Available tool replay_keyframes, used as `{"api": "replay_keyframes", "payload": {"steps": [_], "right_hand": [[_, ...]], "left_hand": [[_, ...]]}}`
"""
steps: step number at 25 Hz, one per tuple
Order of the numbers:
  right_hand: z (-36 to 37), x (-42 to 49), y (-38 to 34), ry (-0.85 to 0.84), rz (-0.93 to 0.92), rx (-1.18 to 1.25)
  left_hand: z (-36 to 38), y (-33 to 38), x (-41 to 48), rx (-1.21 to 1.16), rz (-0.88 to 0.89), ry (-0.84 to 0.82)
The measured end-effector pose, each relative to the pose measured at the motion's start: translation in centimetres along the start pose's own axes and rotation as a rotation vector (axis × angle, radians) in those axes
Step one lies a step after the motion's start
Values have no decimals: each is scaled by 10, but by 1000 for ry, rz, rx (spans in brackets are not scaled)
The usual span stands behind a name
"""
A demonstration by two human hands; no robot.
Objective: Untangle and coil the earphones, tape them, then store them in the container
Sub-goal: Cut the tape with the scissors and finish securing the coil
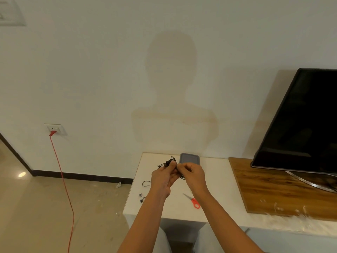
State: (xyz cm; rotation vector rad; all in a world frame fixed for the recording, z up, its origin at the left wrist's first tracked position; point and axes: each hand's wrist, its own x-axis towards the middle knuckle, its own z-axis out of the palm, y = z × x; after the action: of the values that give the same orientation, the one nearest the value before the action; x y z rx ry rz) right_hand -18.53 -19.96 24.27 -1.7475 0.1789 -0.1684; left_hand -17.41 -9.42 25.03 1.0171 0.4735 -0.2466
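Both hands, left hand (162, 177) and right hand (194, 173), pinch the earphones (168, 163) above the tabletop (215, 181); the light, limp cord likely snags, so grip at the knot.

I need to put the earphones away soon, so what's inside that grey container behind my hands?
The grey container has its lid on, so its inside is hidden. Both hands cover its near edge, holding the black earphone cable.
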Motion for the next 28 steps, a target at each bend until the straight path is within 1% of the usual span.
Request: {"api": "replay_keyframes", "payload": {"steps": [2,5,8,11,14,16,17,18,19,21,22,23,25,26,28], "right_hand": [[2,2,7,27,-35,-86],[7,4,19,51,-23,-116],[15,5,37,84,-88,-203],[19,8,56,32,-157,-332],[19,13,74,-133,-99,-401],[17,21,90,-252,-21,-420],[15,26,98,-285,26,-395],[12,31,105,-282,73,-336],[9,37,113,-233,108,-284],[2,53,130,-94,94,-273],[0,62,137,-91,98,-277],[-1,70,144,-157,128,-262],[2,86,159,-387,237,-231],[5,92,168,-468,287,-226],[10,100,180,-520,361,-186]], "left_hand": [[-3,-4,4,11,-7,-7],[-5,-9,13,33,-26,35],[-8,-16,25,27,-55,81],[-16,-31,43,82,-68,148],[-30,-48,63,272,-29,183],[-40,-58,76,355,-33,145],[-45,-62,85,378,-53,123],[-51,-64,92,406,-74,104],[-56,-66,99,462,-88,85],[-64,-69,117,671,-88,24],[-66,-72,126,795,-75,-21],[-67,-73,134,914,-59,-64],[-68,-79,151,1125,-35,-133],[-69,-83,162,1202,-36,-142],[-71,-90,183,1273,-50,-124]]}}
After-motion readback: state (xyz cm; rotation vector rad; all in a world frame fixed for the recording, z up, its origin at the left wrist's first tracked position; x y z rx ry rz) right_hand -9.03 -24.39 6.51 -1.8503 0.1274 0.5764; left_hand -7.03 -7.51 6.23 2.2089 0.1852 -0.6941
